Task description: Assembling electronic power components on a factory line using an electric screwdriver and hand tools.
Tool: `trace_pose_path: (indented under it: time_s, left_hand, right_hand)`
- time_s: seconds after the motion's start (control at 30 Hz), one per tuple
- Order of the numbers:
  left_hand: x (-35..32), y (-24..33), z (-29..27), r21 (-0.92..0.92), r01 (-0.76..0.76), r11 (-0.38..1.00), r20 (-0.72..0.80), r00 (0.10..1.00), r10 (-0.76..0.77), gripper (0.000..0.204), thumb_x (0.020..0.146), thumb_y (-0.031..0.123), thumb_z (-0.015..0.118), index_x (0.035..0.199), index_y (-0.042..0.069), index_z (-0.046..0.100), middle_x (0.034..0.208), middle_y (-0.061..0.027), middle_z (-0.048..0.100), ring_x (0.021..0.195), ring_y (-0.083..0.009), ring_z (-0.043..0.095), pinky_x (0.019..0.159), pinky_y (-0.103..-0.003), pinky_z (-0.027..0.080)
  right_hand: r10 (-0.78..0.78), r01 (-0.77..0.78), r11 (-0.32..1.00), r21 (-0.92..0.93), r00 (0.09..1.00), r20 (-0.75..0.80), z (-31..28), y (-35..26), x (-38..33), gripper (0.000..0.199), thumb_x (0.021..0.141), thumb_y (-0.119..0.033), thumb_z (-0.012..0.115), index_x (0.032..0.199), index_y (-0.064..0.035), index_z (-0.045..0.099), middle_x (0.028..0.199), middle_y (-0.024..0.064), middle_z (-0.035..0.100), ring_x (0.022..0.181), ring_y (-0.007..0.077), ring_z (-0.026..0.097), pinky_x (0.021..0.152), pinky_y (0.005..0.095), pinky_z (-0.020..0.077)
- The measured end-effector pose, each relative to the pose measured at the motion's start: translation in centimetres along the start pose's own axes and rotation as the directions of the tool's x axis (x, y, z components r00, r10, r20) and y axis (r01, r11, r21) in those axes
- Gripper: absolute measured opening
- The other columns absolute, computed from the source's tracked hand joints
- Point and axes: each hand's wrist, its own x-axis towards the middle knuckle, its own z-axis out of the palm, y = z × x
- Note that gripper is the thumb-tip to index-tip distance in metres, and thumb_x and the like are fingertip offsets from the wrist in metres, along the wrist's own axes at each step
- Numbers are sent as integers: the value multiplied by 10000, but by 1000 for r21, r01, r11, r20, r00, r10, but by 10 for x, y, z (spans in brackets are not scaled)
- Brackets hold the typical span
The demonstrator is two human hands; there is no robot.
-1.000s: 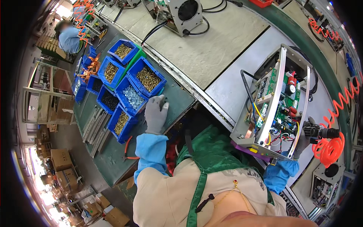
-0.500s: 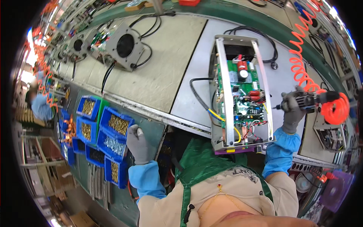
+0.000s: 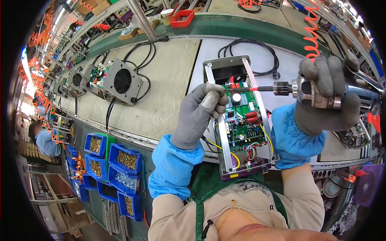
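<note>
My right hand (image 3: 327,100), in a grey glove, wraps round an air screwdriver (image 3: 284,88) held level, its long bit pointing left. My left hand (image 3: 197,116), gloved too, is closed in a pinch at the tip of that bit. What sits between its fingertips is too small to make out. Below both hands stands an open metal chassis (image 3: 223,148) with two long side rails. Inside it lies a green circuit board (image 3: 241,134) with red and white parts and yellow wires. A dark fan at the chassis's far end is partly hidden.
Blue bins (image 3: 125,156) of brass and silver screws stand at the left. Farther off are more units with fans (image 3: 122,81) along the line. A black power cable (image 3: 277,60) coils behind the chassis. An orange coiled hose (image 3: 310,36) hangs at the right. A co-worker (image 3: 46,140) is far left.
My left hand has moved from the screw bins up over the chassis and pinches at the bit. My right hand has raised the air screwdriver and brought its bit across to the left hand.
</note>
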Motion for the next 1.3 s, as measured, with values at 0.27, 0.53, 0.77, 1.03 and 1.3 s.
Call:
trace_pose_path:
  time_s: [0.27,0.53,0.77,1.03,1.3]
  left_hand:
    - [5,2,0,60,-29,998,-11,999,30,344,933,340,593,1078,28,590,867,-48,629,686,-52,543,577,-169,428]
    - [11,2,2,205,-119,972,32,993,115,340,916,318,621,1070,16,601,869,-60,655,731,-86,591,639,-210,492]
    - [47,14,-2,385,-375,843,319,911,260,305,881,175,639,1114,-19,600,961,-52,648,851,-116,592,743,-273,488]
    - [128,7,27,913,-406,34,406,914,7,714,618,341,801,1199,7,556,1104,-172,571,1083,-333,539,918,-403,451]
    - [144,-5,26,893,-443,-73,447,893,48,528,553,376,807,903,14,647,863,-133,580,881,-301,556,768,-394,483]
  right_hand:
    - [-26,27,999,18,998,-58,1,5,-3,585,869,-245,567,1381,-45,369,653,-72,404,657,94,439,904,414,398]
    - [-10,13,1000,24,993,-119,3,5,-5,550,842,-254,602,1310,-38,412,644,-66,395,631,104,427,863,414,413]
    - [-107,132,988,77,958,-268,-6,-11,-6,527,839,-255,615,1272,-20,430,702,-48,378,712,122,417,871,419,387]
    - [-183,132,969,-207,951,-249,-35,-35,6,486,779,-202,630,1198,10,505,731,-37,382,723,110,435,880,391,401]
    - [-92,37,921,-388,988,-125,-61,9,17,409,869,-77,433,1261,38,424,759,73,503,725,211,534,839,486,487]
